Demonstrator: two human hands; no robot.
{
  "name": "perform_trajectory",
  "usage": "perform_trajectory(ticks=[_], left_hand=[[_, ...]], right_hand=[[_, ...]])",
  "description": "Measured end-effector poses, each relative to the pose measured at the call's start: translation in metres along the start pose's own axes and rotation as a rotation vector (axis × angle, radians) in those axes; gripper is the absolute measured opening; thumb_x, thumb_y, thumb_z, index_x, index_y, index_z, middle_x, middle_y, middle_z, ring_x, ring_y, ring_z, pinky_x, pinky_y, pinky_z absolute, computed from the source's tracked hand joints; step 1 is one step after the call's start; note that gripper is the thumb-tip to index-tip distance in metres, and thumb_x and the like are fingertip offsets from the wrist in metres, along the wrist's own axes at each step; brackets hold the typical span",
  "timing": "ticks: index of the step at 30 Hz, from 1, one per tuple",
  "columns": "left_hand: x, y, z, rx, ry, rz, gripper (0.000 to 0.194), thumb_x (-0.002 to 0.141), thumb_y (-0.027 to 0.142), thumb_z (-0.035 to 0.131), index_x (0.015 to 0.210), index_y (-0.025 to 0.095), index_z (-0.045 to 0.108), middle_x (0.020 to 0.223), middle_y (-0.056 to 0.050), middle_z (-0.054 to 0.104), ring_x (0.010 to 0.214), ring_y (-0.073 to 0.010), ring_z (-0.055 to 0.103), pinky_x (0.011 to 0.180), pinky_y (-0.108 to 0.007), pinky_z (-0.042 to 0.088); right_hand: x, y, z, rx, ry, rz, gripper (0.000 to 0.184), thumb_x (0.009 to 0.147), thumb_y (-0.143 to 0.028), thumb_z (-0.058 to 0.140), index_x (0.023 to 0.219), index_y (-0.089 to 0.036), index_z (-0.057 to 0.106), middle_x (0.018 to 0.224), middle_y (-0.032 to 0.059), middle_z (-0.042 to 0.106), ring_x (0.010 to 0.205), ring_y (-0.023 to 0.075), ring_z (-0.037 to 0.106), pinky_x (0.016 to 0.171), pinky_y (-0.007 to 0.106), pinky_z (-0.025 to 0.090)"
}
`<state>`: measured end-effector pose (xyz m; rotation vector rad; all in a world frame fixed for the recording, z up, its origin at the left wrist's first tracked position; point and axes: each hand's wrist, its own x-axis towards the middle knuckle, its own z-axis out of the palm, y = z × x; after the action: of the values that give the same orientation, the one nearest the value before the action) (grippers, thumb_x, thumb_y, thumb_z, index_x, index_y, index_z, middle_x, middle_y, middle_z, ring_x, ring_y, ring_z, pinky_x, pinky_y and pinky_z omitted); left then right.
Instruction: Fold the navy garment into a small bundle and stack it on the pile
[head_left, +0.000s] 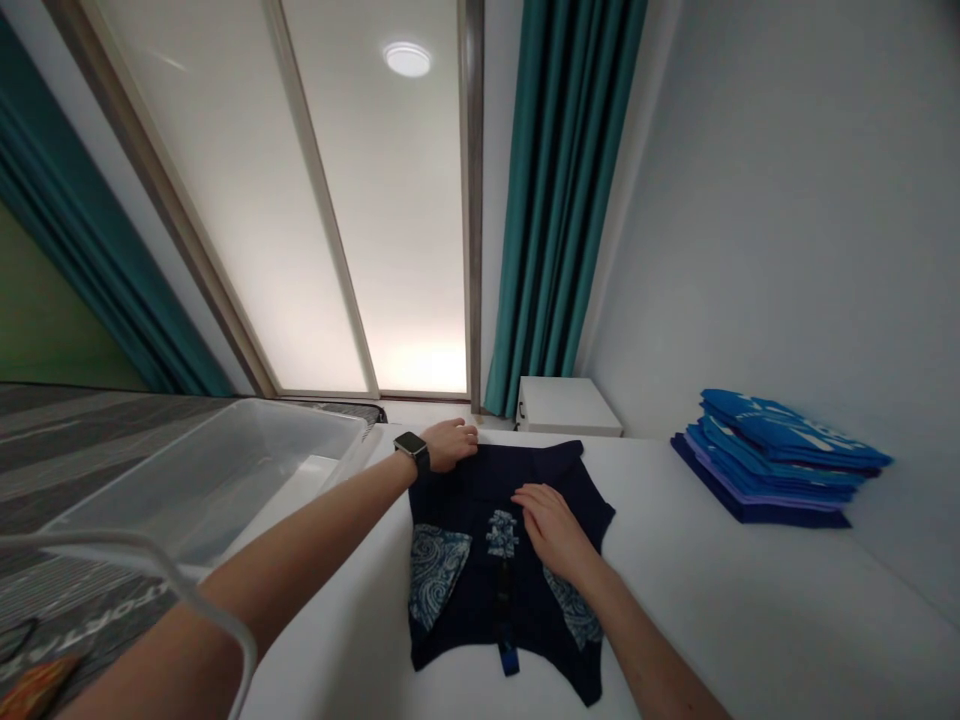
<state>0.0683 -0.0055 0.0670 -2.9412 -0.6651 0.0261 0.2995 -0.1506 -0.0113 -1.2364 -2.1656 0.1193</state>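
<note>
A navy garment (480, 590) lies spread on the white table, with blue-and-white paisley panels on both sides. A matching paisley bow (502, 534) sits at its middle, above a dark strap (508, 657) that reaches past the lower edge. My left hand (450, 443), with a black watch on the wrist, rests at the garment's upper left corner, its fingers stretched to the right along the edge. Flat on the cloth, just right of the bow, lies my right hand (551, 525) with fingers extended. It partly covers the right paisley panel (574, 610).
A stack of folded blue and purple clothes (780, 465) is on the table (750, 620) at the right, near the wall. A clear plastic bin (225, 480) stands at the left, with a pale cable (172, 570) in front. Behind the table is a white cabinet (570, 405).
</note>
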Motion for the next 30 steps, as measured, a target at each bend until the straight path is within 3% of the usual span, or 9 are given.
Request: perform_trajectory(ticks=[4, 9, 15, 20, 24, 30], left_hand=[[-0.020, 0.001, -0.011, -0.013, 0.009, -0.030, 0.024, 0.068, 0.004, 0.059, 0.083, 0.023, 0.062, 0.094, -0.007, 0.069, 0.105, -0.0245, 0.056, 0.099, -0.038, 0.033], [-0.065, 0.017, -0.015, 0.028, 0.090, -0.178, 0.025, 0.083, 0.006, 0.049, 0.097, 0.023, 0.060, 0.094, -0.007, 0.067, 0.098, -0.0239, 0.057, 0.096, -0.040, 0.035], [-0.115, 0.041, 0.019, -0.013, 0.181, -0.398, 0.024, 0.085, 0.006, 0.049, 0.097, 0.023, 0.061, 0.098, -0.007, 0.064, 0.098, -0.0242, 0.057, 0.091, -0.040, 0.039], [-0.127, 0.051, 0.043, -0.166, 0.317, -0.591, 0.027, 0.086, 0.012, 0.048, 0.108, 0.022, 0.060, 0.104, -0.007, 0.061, 0.098, -0.0234, 0.057, 0.087, -0.038, 0.043], [-0.121, 0.050, 0.043, -0.186, 0.366, -0.563, 0.023, 0.087, 0.023, 0.055, 0.109, 0.023, 0.060, 0.109, -0.007, 0.060, 0.105, -0.0248, 0.054, 0.091, -0.039, 0.043], [-0.108, 0.040, 0.033, -0.067, 0.222, -0.373, 0.013, 0.088, 0.018, 0.057, 0.099, 0.023, 0.061, 0.100, -0.005, 0.061, 0.097, -0.0220, 0.056, 0.087, -0.036, 0.041]], right_hand=[[0.000, 0.001, 0.001, 0.014, 0.006, -0.002, 0.036, 0.089, -0.009, 0.040, 0.111, -0.020, 0.066, 0.113, 0.0097, 0.068, 0.112, 0.0234, 0.059, 0.105, 0.052, 0.041], [-0.001, 0.001, 0.002, 0.018, 0.004, -0.013, 0.035, 0.089, -0.010, 0.041, 0.112, -0.020, 0.065, 0.112, 0.0094, 0.068, 0.111, 0.0239, 0.059, 0.105, 0.053, 0.041], [-0.001, -0.001, 0.004, 0.005, 0.001, 0.004, 0.033, 0.088, -0.011, 0.042, 0.108, -0.020, 0.067, 0.110, 0.0096, 0.068, 0.109, 0.0245, 0.061, 0.104, 0.053, 0.042], [-0.002, 0.001, 0.006, 0.007, 0.014, 0.005, 0.032, 0.088, -0.012, 0.043, 0.108, -0.020, 0.067, 0.110, 0.0101, 0.067, 0.107, 0.0248, 0.061, 0.102, 0.052, 0.044], [-0.002, 0.001, 0.007, 0.017, 0.008, 0.015, 0.032, 0.089, -0.012, 0.042, 0.109, -0.021, 0.066, 0.111, 0.0098, 0.066, 0.108, 0.0244, 0.060, 0.102, 0.051, 0.044], [-0.002, 0.001, 0.005, 0.017, -0.022, 0.031, 0.032, 0.090, -0.013, 0.042, 0.110, -0.019, 0.065, 0.114, 0.0110, 0.066, 0.111, 0.0253, 0.059, 0.103, 0.052, 0.043]])
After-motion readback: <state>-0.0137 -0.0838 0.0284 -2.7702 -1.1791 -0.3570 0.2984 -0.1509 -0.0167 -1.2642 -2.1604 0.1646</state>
